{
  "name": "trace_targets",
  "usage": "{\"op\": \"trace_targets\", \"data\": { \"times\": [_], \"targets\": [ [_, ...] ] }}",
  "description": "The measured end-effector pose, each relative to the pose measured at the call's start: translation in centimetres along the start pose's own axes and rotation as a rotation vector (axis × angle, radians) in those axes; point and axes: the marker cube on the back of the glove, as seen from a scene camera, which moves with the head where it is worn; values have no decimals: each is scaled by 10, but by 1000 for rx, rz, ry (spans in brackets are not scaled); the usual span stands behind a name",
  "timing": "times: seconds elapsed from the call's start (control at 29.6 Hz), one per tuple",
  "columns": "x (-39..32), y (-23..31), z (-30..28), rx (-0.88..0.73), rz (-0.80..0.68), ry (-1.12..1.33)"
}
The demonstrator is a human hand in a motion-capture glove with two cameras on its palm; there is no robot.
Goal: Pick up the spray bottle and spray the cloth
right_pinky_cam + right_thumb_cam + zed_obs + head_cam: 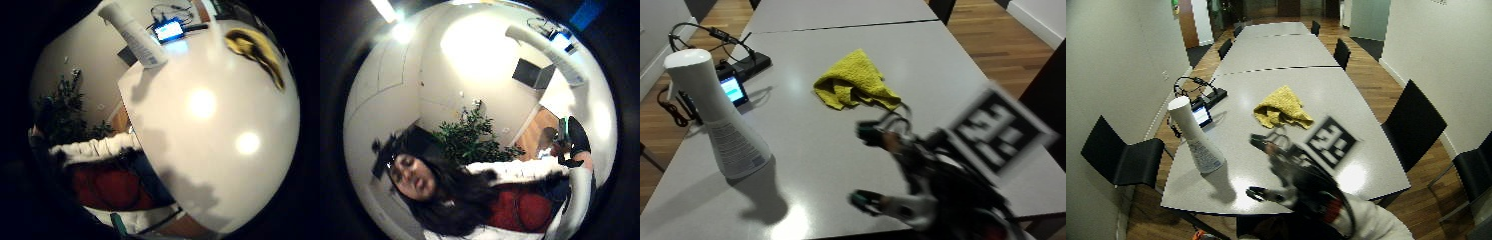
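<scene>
Tall white plastic spray bottle (718, 125): smooth, slightly glossy. Crumpled yellow cloth (856, 82): rough terry weave, matt. Grey table top (840, 150): smooth, reflective sheen.

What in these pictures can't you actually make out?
- Gloved hand: blurred in the outside view, so whether its fingers are curled or straight cannot be told.
- Bottle: the label print is too small to read; no nozzle or trigger shows on its rounded cap.
- Cloth: bunched, so its folds hide its underside; in the little finger palm view the picture's edge cuts it off.
- Small lit screen: too small to read.
</scene>
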Motion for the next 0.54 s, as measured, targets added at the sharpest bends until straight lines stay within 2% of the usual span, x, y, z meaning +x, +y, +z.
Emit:
{"op": "trace_targets", "data": {
  "times": [0.13,0.2,0.54],
  "targets": [
    [13,77,-25,213,152,-203],
    [29,102,-33,299,190,-199],
    [38,112,-37,337,201,-175]
  ]
}}
